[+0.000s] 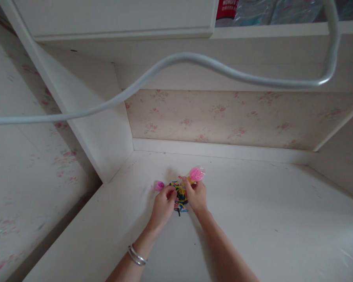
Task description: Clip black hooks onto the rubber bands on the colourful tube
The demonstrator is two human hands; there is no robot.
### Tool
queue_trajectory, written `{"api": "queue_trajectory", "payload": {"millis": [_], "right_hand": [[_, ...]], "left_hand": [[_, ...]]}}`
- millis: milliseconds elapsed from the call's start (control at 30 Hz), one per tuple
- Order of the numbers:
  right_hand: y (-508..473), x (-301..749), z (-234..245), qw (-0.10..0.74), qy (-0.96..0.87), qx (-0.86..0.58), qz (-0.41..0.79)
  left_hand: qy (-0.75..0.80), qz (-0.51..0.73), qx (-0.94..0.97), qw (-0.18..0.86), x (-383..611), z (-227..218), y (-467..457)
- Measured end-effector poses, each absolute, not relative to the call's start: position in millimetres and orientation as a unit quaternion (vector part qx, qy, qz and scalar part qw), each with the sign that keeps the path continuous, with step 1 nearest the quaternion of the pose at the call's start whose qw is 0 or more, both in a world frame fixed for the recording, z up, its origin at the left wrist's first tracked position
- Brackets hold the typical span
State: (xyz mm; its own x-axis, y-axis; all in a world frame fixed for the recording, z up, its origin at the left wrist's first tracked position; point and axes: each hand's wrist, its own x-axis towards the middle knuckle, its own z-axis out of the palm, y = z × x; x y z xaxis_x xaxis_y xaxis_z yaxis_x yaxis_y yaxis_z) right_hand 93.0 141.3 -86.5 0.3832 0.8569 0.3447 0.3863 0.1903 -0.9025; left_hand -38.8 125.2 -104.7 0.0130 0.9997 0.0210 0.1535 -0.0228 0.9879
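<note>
A small heap of thin, stringy bands (181, 194), yellow, blue, black and pink, lies on the white surface between my hands. My left hand (164, 201) is at its left side, fingers closed in a pinch; what they hold is too small to make out. At the right side, my right hand (197, 194) curls its fingers around the yellowish lower end of a pink bundle in clear plastic (197, 174). A tiny red loop (180, 177) shows at its fingertip. Just left of my left hand rests a small purple-pink bundle (159, 185).
The white desktop (253, 219) ends at a low back ledge (223, 149) and a side panel on the left. A pale cable (188, 58) crosses the view above. Overhead is a cabinet (120, 19), with plastic-wrapped items (294, 11) on its right shelf.
</note>
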Motion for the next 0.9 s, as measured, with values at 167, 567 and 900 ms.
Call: {"api": "queue_trajectory", "payload": {"millis": [167,567,900], "right_hand": [[139,88,-89,0.617,-0.480,-0.527,0.334],[140,96,-82,0.596,-0.494,-0.591,0.225],[142,96,-86,0.574,-0.496,-0.618,0.208]], "left_hand": [[0.503,0.480,0.495,0.521,-35,-96,123],[0.367,0.534,0.260,0.716,-38,-92,124],[0.359,0.523,0.303,0.711,-38,-93,125]]}}
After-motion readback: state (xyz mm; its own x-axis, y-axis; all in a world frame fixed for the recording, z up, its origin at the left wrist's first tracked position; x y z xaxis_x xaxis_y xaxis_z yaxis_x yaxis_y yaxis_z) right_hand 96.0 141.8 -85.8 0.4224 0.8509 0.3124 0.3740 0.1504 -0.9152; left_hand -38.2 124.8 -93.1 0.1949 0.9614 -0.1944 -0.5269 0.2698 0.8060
